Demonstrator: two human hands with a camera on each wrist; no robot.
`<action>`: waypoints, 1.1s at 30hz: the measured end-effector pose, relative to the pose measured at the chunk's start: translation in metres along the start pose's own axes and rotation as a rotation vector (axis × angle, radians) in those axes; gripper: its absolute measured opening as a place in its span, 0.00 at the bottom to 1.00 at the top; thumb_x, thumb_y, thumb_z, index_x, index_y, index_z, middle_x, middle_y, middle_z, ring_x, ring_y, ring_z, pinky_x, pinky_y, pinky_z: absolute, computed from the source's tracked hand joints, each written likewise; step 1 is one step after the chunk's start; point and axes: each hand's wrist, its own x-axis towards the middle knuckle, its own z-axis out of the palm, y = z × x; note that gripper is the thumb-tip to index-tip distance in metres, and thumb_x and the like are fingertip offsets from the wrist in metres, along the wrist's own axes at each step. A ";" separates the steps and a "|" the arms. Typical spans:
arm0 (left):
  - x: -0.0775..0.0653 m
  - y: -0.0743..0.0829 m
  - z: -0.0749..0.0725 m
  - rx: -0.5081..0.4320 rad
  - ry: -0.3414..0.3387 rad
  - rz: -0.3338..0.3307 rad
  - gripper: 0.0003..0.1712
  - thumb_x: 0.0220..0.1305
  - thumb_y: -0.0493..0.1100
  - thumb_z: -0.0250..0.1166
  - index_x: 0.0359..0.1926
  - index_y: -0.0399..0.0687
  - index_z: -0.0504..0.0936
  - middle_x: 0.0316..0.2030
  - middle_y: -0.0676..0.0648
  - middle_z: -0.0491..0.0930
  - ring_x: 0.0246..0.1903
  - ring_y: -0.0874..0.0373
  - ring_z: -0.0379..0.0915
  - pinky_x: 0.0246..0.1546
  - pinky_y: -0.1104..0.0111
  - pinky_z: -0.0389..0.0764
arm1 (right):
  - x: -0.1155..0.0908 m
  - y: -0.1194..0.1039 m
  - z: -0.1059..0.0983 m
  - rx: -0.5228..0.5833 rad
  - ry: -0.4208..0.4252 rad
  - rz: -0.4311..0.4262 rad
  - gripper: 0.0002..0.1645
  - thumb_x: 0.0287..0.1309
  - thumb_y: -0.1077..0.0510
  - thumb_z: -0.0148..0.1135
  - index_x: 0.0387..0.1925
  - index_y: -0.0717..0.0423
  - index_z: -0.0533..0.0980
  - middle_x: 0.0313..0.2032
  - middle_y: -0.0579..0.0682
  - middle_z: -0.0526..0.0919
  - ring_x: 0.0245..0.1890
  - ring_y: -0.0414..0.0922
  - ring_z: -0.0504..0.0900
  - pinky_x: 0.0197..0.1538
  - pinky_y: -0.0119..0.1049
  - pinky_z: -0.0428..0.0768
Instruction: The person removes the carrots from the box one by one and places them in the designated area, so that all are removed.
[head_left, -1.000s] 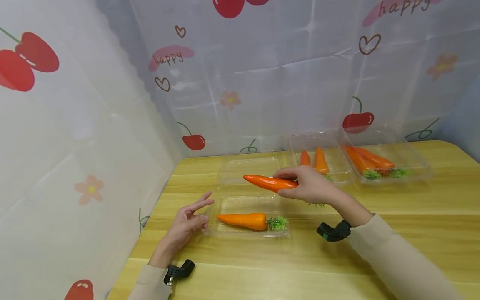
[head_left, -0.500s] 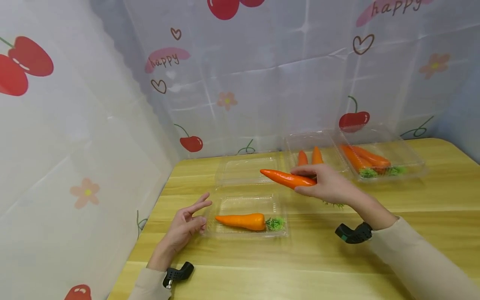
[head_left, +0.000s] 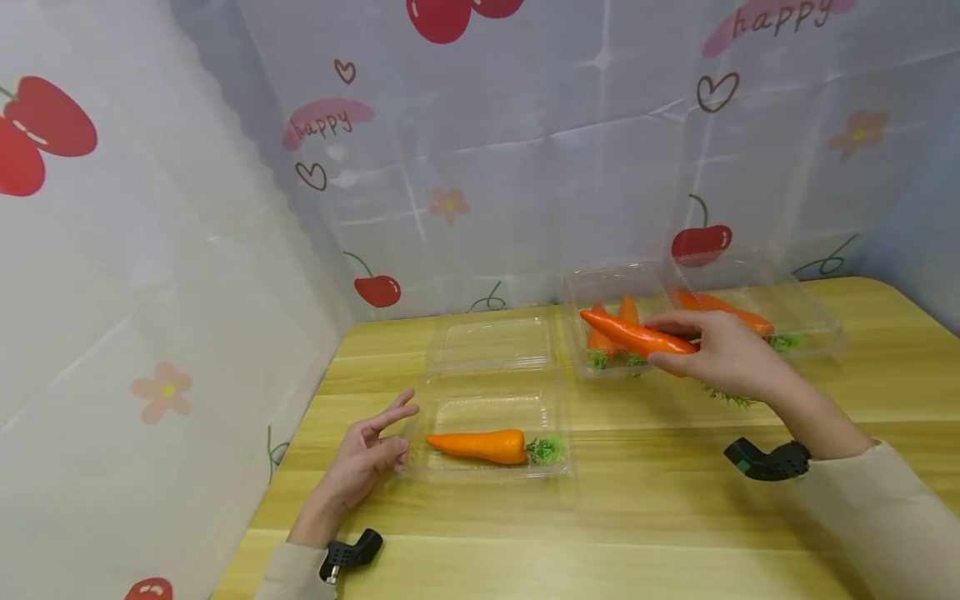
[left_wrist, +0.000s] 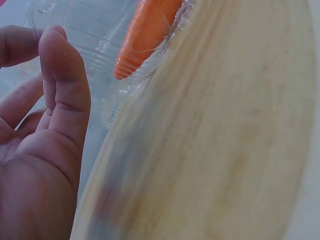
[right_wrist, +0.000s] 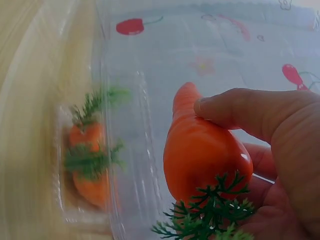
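Observation:
My right hand (head_left: 727, 350) holds an orange carrot (head_left: 633, 333) between thumb and fingers, its tip pointing left. It is raised over the table, overlapping the middle clear plastic container (head_left: 611, 279) in the head view. The right wrist view shows this carrot's thick end (right_wrist: 207, 160) and green leaves (right_wrist: 202, 220) close up. At the near left, a hinged clear plastic container (head_left: 495, 471) lies open with one carrot (head_left: 480, 447) in it. My left hand (head_left: 360, 454) pinches that container's left edge, thumb (left_wrist: 65, 75) at the rim, other fingers spread upward.
The middle container has carrots (head_left: 600, 342) inside. On the right another clear container (head_left: 817, 329) holds carrots (head_left: 742, 315), partly hidden by my right hand. All stand on a wooden table (head_left: 480, 558), with a printed curtain (head_left: 525, 208) behind and to the left.
My right hand has carried its carrot rightward, from over the near left container's area to in front of the middle container. My left hand has stayed at the container's edge. The head view has shifted slightly.

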 end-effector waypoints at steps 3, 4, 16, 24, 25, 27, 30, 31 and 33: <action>-0.001 0.000 0.000 -0.002 0.000 0.002 0.29 0.71 0.26 0.57 0.71 0.23 0.65 0.82 0.36 0.40 0.27 0.65 0.75 0.28 0.76 0.79 | -0.002 0.008 -0.009 0.002 0.012 0.010 0.31 0.66 0.44 0.69 0.65 0.54 0.77 0.56 0.59 0.84 0.42 0.51 0.80 0.30 0.35 0.78; -0.001 -0.001 -0.001 -0.002 0.000 0.002 0.29 0.71 0.26 0.57 0.71 0.23 0.65 0.82 0.36 0.40 0.27 0.65 0.75 0.28 0.76 0.80 | -0.003 0.011 -0.011 0.005 0.014 0.014 0.31 0.66 0.44 0.69 0.65 0.54 0.77 0.56 0.60 0.84 0.43 0.52 0.80 0.31 0.35 0.78; -0.001 0.000 0.000 -0.008 -0.005 0.003 0.30 0.71 0.26 0.57 0.72 0.23 0.64 0.82 0.36 0.40 0.28 0.65 0.75 0.28 0.76 0.80 | -0.012 0.050 -0.052 0.006 0.096 0.135 0.37 0.68 0.42 0.66 0.70 0.56 0.72 0.58 0.69 0.80 0.32 0.38 0.78 0.28 0.35 0.77; -0.001 0.000 0.000 -0.009 -0.011 -0.001 0.30 0.71 0.26 0.57 0.72 0.24 0.64 0.82 0.36 0.39 0.28 0.65 0.75 0.28 0.76 0.80 | -0.020 0.076 -0.072 -0.077 0.230 0.192 0.39 0.68 0.42 0.65 0.68 0.65 0.71 0.55 0.77 0.79 0.30 0.31 0.74 0.26 0.34 0.75; -0.002 0.000 0.000 -0.008 -0.011 -0.001 0.30 0.71 0.26 0.57 0.72 0.23 0.64 0.82 0.36 0.39 0.28 0.65 0.75 0.28 0.76 0.80 | -0.021 0.079 -0.074 -0.088 0.250 0.200 0.39 0.68 0.42 0.65 0.68 0.65 0.71 0.54 0.77 0.79 0.29 0.31 0.74 0.26 0.35 0.74; -0.002 0.000 0.000 -0.007 -0.011 0.001 0.30 0.71 0.26 0.57 0.72 0.23 0.64 0.83 0.37 0.40 0.28 0.65 0.75 0.28 0.76 0.80 | -0.023 0.086 -0.077 -0.109 0.282 0.219 0.39 0.69 0.41 0.63 0.68 0.65 0.71 0.53 0.77 0.79 0.29 0.35 0.73 0.24 0.36 0.72; -0.002 0.000 -0.001 -0.007 -0.008 0.003 0.30 0.71 0.26 0.57 0.72 0.23 0.64 0.83 0.37 0.40 0.28 0.65 0.75 0.28 0.76 0.80 | -0.026 0.096 -0.082 -0.117 0.320 0.256 0.40 0.71 0.40 0.59 0.69 0.65 0.70 0.53 0.78 0.77 0.27 0.39 0.73 0.22 0.38 0.72; -0.002 0.000 -0.001 -0.007 -0.008 0.003 0.30 0.71 0.26 0.57 0.72 0.23 0.64 0.83 0.38 0.41 0.28 0.65 0.76 0.28 0.76 0.80 | -0.027 0.100 -0.083 -0.116 0.329 0.270 0.40 0.72 0.39 0.58 0.70 0.66 0.69 0.53 0.78 0.77 0.26 0.41 0.73 0.22 0.38 0.72; -0.001 0.000 -0.001 -0.006 -0.008 0.004 0.30 0.71 0.26 0.57 0.72 0.23 0.64 0.83 0.38 0.41 0.27 0.65 0.76 0.28 0.76 0.80 | -0.030 0.107 -0.087 -0.107 0.348 0.292 0.40 0.73 0.41 0.56 0.71 0.68 0.67 0.54 0.78 0.74 0.29 0.50 0.75 0.22 0.38 0.71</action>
